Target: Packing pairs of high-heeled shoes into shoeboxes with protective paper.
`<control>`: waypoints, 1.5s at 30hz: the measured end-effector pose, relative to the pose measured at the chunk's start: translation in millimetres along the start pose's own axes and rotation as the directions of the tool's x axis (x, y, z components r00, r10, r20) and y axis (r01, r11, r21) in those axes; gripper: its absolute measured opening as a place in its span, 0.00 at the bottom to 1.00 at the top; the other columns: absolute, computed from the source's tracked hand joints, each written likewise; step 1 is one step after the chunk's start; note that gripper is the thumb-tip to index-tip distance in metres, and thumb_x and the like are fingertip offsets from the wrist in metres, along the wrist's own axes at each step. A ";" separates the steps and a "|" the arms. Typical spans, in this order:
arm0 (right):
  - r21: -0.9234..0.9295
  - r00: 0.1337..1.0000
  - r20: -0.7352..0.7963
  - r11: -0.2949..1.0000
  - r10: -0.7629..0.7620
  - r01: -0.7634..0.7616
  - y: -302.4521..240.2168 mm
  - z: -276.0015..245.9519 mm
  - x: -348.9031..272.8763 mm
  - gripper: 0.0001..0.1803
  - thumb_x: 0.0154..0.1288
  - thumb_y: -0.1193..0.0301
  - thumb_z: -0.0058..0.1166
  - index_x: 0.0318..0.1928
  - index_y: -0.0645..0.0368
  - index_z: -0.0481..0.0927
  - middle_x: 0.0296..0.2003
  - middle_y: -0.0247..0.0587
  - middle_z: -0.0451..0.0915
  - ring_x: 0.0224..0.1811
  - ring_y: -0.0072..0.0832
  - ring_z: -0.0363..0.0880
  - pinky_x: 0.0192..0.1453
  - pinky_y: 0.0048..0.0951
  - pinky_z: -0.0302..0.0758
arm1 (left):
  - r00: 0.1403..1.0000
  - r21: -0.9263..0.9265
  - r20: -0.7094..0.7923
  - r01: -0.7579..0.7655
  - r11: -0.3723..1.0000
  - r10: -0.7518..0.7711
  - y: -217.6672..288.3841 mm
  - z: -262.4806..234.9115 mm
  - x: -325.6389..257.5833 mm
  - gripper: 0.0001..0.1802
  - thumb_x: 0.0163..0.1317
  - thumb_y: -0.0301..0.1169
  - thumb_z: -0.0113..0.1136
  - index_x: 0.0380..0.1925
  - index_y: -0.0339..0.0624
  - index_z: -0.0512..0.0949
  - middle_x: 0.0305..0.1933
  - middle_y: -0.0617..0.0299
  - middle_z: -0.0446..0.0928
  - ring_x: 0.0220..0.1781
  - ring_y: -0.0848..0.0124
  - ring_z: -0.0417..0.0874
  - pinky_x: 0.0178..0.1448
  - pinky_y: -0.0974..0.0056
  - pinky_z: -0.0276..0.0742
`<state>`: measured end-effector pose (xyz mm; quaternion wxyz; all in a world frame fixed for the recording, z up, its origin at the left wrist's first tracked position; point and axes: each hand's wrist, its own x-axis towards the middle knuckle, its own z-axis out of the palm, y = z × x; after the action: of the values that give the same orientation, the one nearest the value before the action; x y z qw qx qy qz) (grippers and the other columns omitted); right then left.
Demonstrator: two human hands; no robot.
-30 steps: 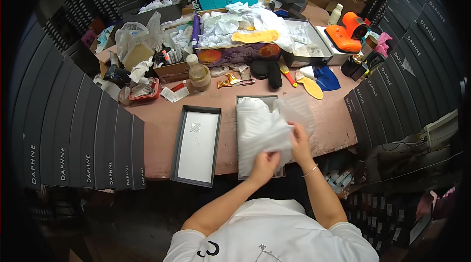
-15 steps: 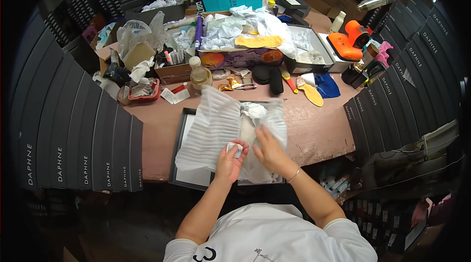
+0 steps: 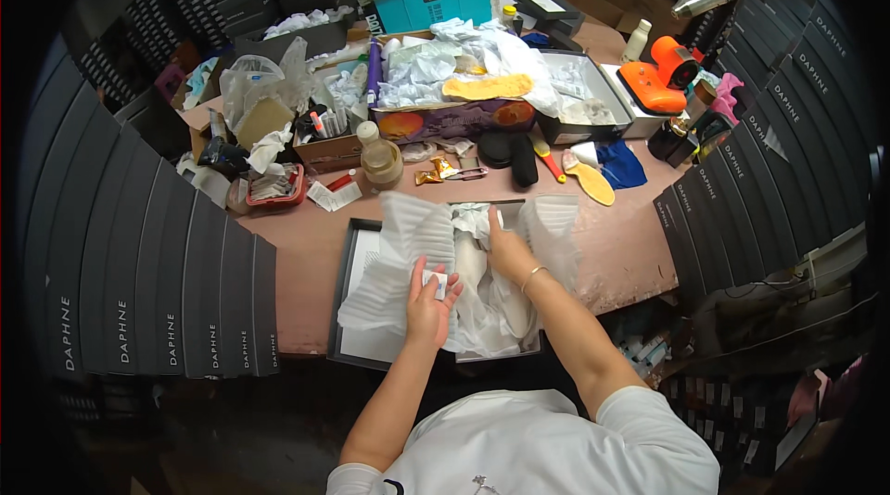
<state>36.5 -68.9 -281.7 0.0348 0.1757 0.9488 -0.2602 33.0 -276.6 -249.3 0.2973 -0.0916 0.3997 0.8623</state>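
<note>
Teal carton (image 3: pixel 445 2) back-centre, dark boxes (image 3: pixel 158 300) stacked left & right (image 3: pixel 788 152).

**A shoe stockroom packing bench**

I am looking down at a storeroom for boxed shoes. The brown worktable (image 3: pixel 640 259) is my landmark: tall stacks of dark shoe boxes (image 3: pixel 176 296) curve around its left side, and more stacks (image 3: pixel 756 189) rise to its right. On the table's far half lie yellow insoles (image 3: pixel 593 184), crumpled white tissue paper (image 3: pixel 445 64), an orange tool (image 3: pixel 660 78) and opened boxes (image 3: pixel 579 92).
</note>
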 end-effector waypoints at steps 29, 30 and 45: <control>0.933 1.000 -0.014 0.360 0.020 0.006 -17.3 -113.5 -120.1 0.12 0.66 0.74 0.52 0.47 0.68 0.76 0.38 0.36 0.81 0.37 0.17 0.78 0.40 0.20 0.74 | 0.994 0.270 0.041 0.091 0.958 -0.106 10.3 28.6 -8.5 0.33 0.73 0.44 0.44 0.71 0.40 0.52 0.72 0.49 0.54 0.73 0.59 0.55 0.76 0.49 0.43; 0.897 1.000 -0.021 0.443 -0.003 0.020 -13.1 -116.8 -119.0 0.12 0.66 0.74 0.52 0.47 0.68 0.76 0.38 0.36 0.81 0.37 0.17 0.77 0.40 0.20 0.74 | 0.992 0.274 0.059 0.091 0.957 -0.111 13.7 35.6 -10.5 0.34 0.73 0.46 0.43 0.71 0.39 0.50 0.74 0.50 0.50 0.75 0.60 0.49 0.76 0.50 0.38; -0.215 0.883 -0.327 0.936 -0.337 0.278 -5.4 -35.5 -123.8 0.31 0.64 0.61 0.53 0.61 0.68 0.64 0.51 0.61 0.75 0.51 0.56 0.76 0.57 0.45 0.72 | 0.978 0.879 0.189 -0.210 0.429 0.090 -15.3 -31.4 29.0 0.38 0.64 0.42 0.56 0.68 0.34 0.57 0.67 0.42 0.64 0.70 0.52 0.64 0.70 0.57 0.60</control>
<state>151.4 -94.2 -229.0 -0.1666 0.0635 0.9728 -0.1478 16.1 -279.6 -291.4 0.2451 0.1639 0.7828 0.5480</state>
